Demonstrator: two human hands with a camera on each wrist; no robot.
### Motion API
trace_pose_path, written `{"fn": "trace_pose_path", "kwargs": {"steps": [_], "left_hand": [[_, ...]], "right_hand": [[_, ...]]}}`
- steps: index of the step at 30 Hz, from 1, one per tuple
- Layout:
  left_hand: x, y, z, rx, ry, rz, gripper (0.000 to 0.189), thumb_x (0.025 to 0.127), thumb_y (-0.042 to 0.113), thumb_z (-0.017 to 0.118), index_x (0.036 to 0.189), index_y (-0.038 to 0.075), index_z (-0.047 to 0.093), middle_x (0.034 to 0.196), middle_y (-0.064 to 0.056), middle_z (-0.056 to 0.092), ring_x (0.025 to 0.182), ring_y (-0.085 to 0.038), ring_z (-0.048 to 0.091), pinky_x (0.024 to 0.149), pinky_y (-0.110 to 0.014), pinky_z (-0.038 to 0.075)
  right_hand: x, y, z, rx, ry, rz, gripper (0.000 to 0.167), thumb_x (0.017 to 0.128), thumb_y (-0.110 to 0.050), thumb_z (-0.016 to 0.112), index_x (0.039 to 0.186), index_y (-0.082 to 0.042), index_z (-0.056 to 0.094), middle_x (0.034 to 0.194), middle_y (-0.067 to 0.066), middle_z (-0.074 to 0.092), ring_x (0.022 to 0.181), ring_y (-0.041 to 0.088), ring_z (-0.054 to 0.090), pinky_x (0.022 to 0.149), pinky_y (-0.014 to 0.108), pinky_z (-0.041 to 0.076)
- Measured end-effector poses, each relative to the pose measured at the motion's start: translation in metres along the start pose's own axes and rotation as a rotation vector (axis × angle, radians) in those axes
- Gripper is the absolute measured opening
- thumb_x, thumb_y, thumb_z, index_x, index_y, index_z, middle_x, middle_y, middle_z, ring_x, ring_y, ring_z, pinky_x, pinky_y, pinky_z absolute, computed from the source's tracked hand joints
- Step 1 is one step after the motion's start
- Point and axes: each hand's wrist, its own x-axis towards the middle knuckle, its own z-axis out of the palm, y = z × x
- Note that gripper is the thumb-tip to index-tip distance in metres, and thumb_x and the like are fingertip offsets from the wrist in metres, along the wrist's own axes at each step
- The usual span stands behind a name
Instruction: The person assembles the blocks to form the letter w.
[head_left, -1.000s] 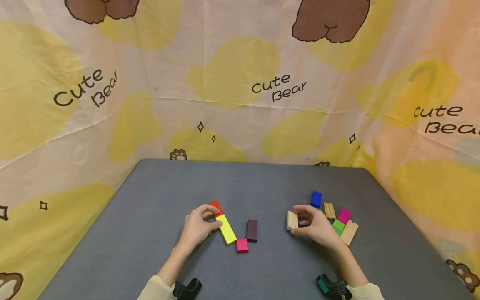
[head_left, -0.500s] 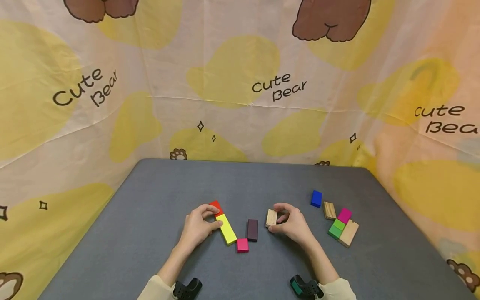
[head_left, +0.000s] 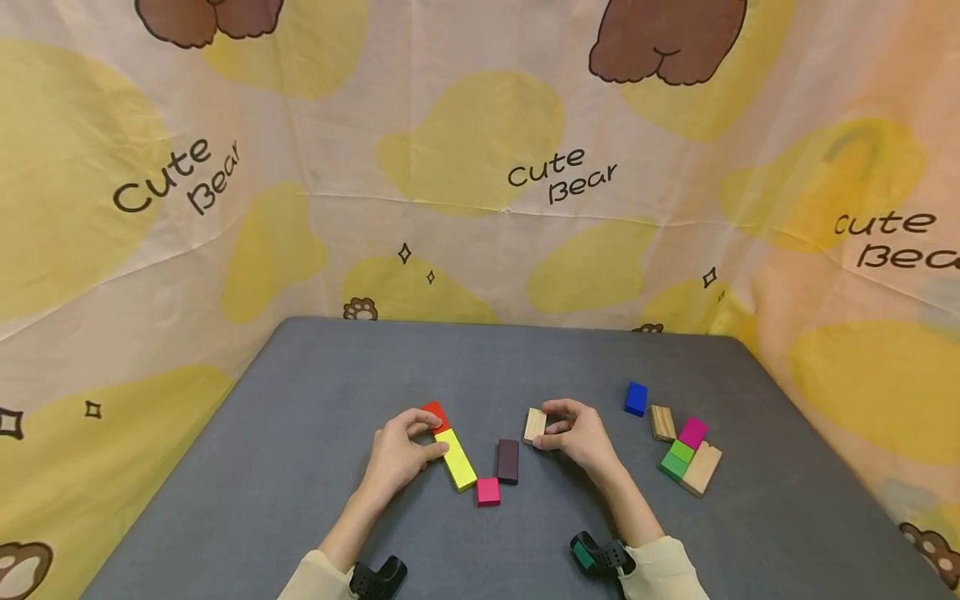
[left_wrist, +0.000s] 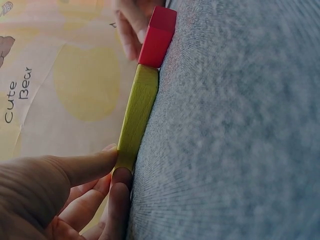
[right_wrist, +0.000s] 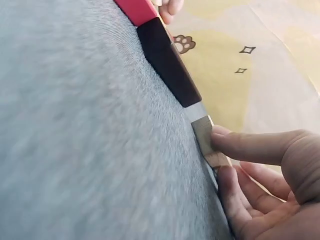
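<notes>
In the head view my left hand (head_left: 399, 450) rests at a red block (head_left: 441, 420) and the yellow block (head_left: 460, 467) joined end to end with it. Its index finger lies on the red one, its thumb against the yellow one's side. A pink-red block (head_left: 488, 492) touches the yellow block's near end, and a dark purple block (head_left: 507, 462) stands at that block's corner. My right hand (head_left: 581, 437) pinches a pale wooden block (head_left: 533, 426) between thumb and fingers. In the right wrist view a small gap separates this wooden block (right_wrist: 202, 136) from the dark purple block (right_wrist: 167, 65).
To the right on the grey table (head_left: 480, 358) lie a blue block (head_left: 636, 399), a wooden block (head_left: 662, 423), a magenta block (head_left: 693, 432), a green block (head_left: 677, 459) and a larger wooden block (head_left: 702, 469). A printed cloth (head_left: 465, 142) hangs behind the table.
My right hand has carried the pale wooden block leftward from beside the loose blocks, then slightly away from me, to beyond the dark purple block. The left hand has stayed in place.
</notes>
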Motion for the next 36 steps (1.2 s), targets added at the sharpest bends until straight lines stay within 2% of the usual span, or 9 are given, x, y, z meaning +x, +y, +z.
{"fn": "trace_pose_path", "kwargs": {"steps": [6, 12, 17, 26, 33, 36], "left_hand": [[0.000, -0.001, 0.000, 0.003, 0.001, 0.008, 0.034, 0.076, 0.008, 0.086, 0.105, 0.008, 0.069, 0.101, -0.008, 0.073, 0.047, -0.017, 0.054, 0.050, -0.033, 0.049], [0.001, -0.001, 0.000, 0.007, 0.000, 0.018, 0.034, 0.076, 0.008, 0.086, 0.105, 0.007, 0.069, 0.101, -0.007, 0.073, 0.047, -0.017, 0.054, 0.050, -0.033, 0.050], [0.001, -0.001, 0.001, 0.005, 0.002, 0.017, 0.034, 0.076, 0.008, 0.086, 0.105, 0.007, 0.069, 0.101, -0.008, 0.073, 0.047, -0.017, 0.053, 0.050, -0.033, 0.050], [0.000, -0.001, 0.001, 0.007, 0.005, 0.012, 0.034, 0.075, 0.007, 0.086, 0.105, 0.008, 0.069, 0.101, -0.008, 0.073, 0.047, -0.017, 0.054, 0.050, -0.032, 0.050], [-0.001, 0.000, 0.002, -0.003, 0.001, 0.012, 0.034, 0.076, 0.006, 0.085, 0.105, 0.007, 0.069, 0.101, -0.009, 0.073, 0.048, -0.017, 0.054, 0.050, -0.032, 0.050], [-0.001, 0.000, 0.002, 0.000, 0.005, 0.016, 0.033, 0.076, 0.006, 0.085, 0.105, 0.007, 0.069, 0.102, -0.009, 0.073, 0.047, -0.017, 0.053, 0.049, -0.032, 0.050]], "right_hand": [[0.017, 0.004, 0.002, 0.100, -0.090, -0.003, 0.055, 0.069, 0.005, 0.086, 0.120, -0.001, 0.066, 0.113, 0.010, 0.067, 0.097, 0.026, 0.063, 0.081, 0.032, 0.051], [0.026, 0.001, 0.000, 0.087, -0.150, 0.012, 0.054, 0.069, 0.001, 0.088, 0.119, -0.002, 0.067, 0.111, 0.009, 0.067, 0.096, 0.024, 0.063, 0.078, 0.030, 0.052], [0.027, 0.002, -0.002, 0.055, -0.187, -0.012, 0.054, 0.071, -0.002, 0.088, 0.120, 0.000, 0.065, 0.112, 0.011, 0.066, 0.095, 0.025, 0.061, 0.075, 0.029, 0.051], [0.026, 0.003, -0.011, 0.107, -0.347, -0.048, 0.065, 0.075, 0.005, 0.082, 0.133, 0.006, 0.053, 0.130, 0.020, 0.058, 0.114, 0.036, 0.054, 0.084, 0.030, 0.050], [0.017, -0.014, -0.010, 0.071, -0.322, -0.041, 0.060, 0.077, 0.005, 0.081, 0.131, 0.010, 0.053, 0.128, 0.024, 0.058, 0.113, 0.041, 0.054, 0.083, 0.029, 0.050], [0.020, -0.009, -0.007, 0.073, -0.304, -0.041, 0.060, 0.077, 0.004, 0.081, 0.131, 0.009, 0.054, 0.126, 0.022, 0.059, 0.111, 0.039, 0.055, 0.083, 0.030, 0.050]]}}
